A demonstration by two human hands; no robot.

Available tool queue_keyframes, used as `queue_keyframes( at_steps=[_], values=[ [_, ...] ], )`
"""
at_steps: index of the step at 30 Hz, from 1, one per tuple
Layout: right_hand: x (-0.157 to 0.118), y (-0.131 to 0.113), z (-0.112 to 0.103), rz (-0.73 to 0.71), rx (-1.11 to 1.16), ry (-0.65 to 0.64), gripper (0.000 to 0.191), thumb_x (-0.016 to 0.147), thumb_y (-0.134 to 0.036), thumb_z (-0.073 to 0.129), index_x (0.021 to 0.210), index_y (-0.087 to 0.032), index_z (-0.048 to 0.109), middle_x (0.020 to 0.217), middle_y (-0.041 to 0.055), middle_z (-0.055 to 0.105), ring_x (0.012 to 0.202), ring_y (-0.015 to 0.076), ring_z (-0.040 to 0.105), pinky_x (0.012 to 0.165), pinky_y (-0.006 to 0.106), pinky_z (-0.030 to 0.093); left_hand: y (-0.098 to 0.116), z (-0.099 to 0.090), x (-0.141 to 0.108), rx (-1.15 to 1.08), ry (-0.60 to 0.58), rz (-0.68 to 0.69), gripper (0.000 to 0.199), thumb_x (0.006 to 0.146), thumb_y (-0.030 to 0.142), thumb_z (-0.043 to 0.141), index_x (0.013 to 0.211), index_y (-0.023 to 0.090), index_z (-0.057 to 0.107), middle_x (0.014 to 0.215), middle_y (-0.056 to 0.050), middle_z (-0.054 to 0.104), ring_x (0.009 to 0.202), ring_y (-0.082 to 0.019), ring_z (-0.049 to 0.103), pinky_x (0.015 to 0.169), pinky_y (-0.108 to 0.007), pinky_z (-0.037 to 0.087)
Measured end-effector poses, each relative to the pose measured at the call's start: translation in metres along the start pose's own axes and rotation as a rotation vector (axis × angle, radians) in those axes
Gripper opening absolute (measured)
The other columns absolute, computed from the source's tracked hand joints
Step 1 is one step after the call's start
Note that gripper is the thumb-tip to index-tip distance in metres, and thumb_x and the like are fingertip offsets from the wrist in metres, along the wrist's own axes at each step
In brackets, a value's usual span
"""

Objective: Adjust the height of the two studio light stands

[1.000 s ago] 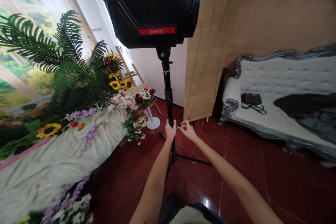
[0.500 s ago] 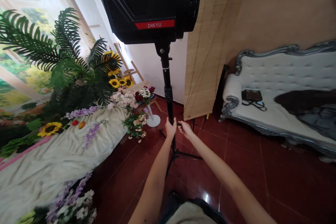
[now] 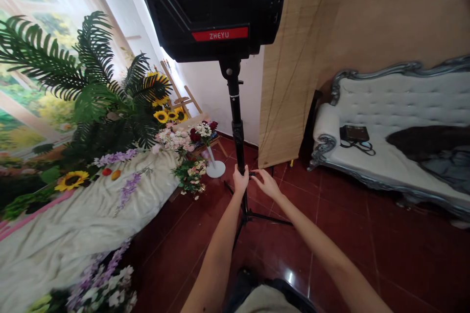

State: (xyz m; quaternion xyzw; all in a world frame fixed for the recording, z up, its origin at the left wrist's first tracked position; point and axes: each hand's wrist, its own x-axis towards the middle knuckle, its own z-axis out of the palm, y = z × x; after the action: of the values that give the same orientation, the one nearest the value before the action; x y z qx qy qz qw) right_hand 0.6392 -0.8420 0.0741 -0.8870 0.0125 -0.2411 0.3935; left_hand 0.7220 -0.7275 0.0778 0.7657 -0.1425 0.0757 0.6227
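A black studio light (image 3: 216, 14) with a red ZHEYU label sits on top of an upright black stand (image 3: 238, 144). My left hand (image 3: 241, 180) is wrapped round the lower part of the stand's pole. Just to its right, my right hand (image 3: 266, 183) has its thumb and forefinger at a small dark knob (image 3: 252, 174) on the pole; the fingers are slightly parted around it, and whether they press on it is hard to make out. Below my hands the stand's legs spread over the floor.
Left stands a cloth-draped surface (image 3: 147, 200) with flowers and a palm plant (image 3: 95, 88). A white round base (image 3: 215, 169) and a wooden easel (image 3: 191, 100) are behind the stand. A bamboo blind (image 3: 282, 83) hangs beside a white sofa (image 3: 385, 102) at the right.
The fingers of my right hand have spread from a tighter pinch at the knob. My left hand keeps its hold on the pole. The view has shifted slightly.
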Motion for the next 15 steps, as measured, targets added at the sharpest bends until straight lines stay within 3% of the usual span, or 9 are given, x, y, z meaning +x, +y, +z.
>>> queue_keyframes(
  at_steps=[7, 11, 15],
  values=[
    [-0.001, -0.004, 0.006, -0.02, -0.007, 0.078, 0.031, 0.089, -0.045, 0.044, 0.104, -0.023, 0.059, 0.104, 0.0066, 0.059, 0.093, 0.0199, 0.058, 0.084, 0.032, 0.047, -0.002, -0.001, 0.0, 0.005, -0.007, 0.015, 0.03, 0.081, 0.048, 0.051, 0.088, 0.018, 0.053, 0.072, -0.003, 0.06, 0.069, -0.016, 0.06, 0.068, -0.028, 0.048],
    [0.001, -0.007, 0.018, 0.049, 0.044, 0.183, 0.034, 0.089, -0.047, 0.041, 0.082, -0.019, 0.059, 0.081, 0.0051, 0.06, 0.075, 0.0179, 0.057, 0.072, 0.028, 0.045, -0.002, -0.002, 0.0, -0.005, -0.004, 0.0, 0.03, 0.08, 0.047, 0.052, 0.086, 0.018, 0.053, 0.069, -0.002, 0.059, 0.065, -0.016, 0.059, 0.066, -0.027, 0.047],
    [0.004, -0.009, 0.026, 0.17, 0.101, 0.24, 0.04, 0.087, -0.051, 0.042, 0.063, -0.019, 0.049, 0.058, -0.0017, 0.049, 0.054, 0.0119, 0.043, 0.056, 0.022, 0.035, -0.003, -0.003, -0.001, -0.025, -0.024, -0.03, 0.029, 0.078, 0.046, 0.055, 0.085, 0.018, 0.054, 0.07, -0.001, 0.06, 0.064, -0.014, 0.059, 0.066, -0.026, 0.047]
  ],
)
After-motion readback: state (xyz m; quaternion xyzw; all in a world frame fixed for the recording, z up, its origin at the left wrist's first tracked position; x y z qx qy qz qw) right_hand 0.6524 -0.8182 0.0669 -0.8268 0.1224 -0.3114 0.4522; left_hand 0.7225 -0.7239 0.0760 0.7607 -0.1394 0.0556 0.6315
